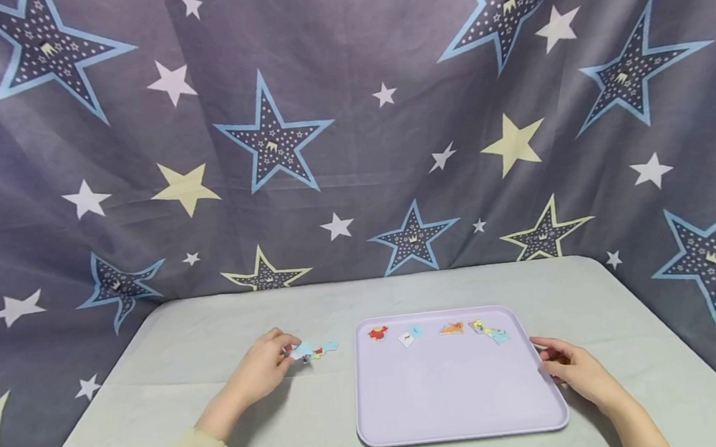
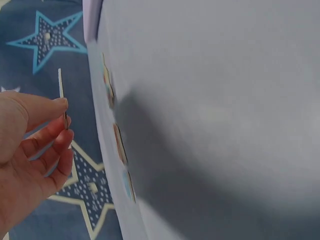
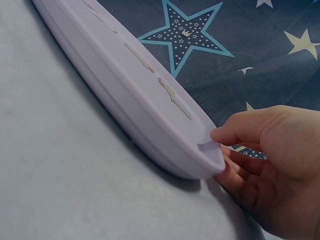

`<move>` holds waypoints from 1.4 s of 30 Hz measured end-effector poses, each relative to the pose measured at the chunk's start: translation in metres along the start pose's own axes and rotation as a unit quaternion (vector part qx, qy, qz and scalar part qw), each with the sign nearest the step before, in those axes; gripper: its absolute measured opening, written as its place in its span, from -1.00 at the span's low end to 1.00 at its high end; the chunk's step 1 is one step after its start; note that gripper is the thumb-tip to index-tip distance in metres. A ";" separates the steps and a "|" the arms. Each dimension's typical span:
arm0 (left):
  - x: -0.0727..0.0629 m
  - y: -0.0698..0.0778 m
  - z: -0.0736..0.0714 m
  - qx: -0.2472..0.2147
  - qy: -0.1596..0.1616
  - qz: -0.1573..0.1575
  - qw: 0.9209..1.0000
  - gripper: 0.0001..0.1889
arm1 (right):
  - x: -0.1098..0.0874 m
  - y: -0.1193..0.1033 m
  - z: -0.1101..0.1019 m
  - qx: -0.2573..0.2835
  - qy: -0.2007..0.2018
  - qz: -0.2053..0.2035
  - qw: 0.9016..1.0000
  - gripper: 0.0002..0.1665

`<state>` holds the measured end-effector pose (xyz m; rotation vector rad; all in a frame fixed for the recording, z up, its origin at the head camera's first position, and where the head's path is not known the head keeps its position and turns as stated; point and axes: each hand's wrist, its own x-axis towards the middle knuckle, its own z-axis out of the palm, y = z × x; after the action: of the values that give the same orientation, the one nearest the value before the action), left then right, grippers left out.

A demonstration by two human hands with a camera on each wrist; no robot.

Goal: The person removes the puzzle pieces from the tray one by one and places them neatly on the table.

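My left hand (image 1: 261,362) pinches a thin, flat light-blue piece (image 1: 302,350) between thumb and fingers. In the left wrist view this piece (image 2: 61,85) is seen edge-on, raised above the table. Several small printed flat pieces (image 2: 120,144) lie on the table under that hand. My right hand (image 1: 575,368) grips the right rim of a lilac tray (image 1: 458,394). The right wrist view shows its thumb over the rim and the other fingers outside. Along the tray's far side lie a red piece (image 1: 378,333), a white-and-blue piece (image 1: 406,338), an orange piece (image 1: 451,328) and yellow-and-blue pieces (image 1: 494,334).
A pale cloth covers the table (image 1: 300,430). Behind its far edge hangs a dark curtain (image 1: 354,181) with stars. The tray stands right of the table's middle, and the loose pieces lie left of it.
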<state>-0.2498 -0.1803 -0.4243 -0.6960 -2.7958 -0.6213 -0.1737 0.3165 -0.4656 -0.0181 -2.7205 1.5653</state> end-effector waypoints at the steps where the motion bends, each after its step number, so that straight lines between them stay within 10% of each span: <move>1: -0.002 -0.003 -0.001 0.003 0.001 -0.003 1.000 -0.77 | 0.000 0.000 0.000 0.000 0.001 0.000 1.000 -0.45; 42: -0.041 -0.084 -0.045 0.095 0.041 -0.004 0.995 -0.74 | 0.000 0.003 0.001 -0.001 0.006 0.002 1.000 -0.44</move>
<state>-0.2515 -0.2841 -0.4251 -0.6088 -2.7364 -0.3682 -0.1739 0.3175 -0.4685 -0.0337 -2.7160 1.5576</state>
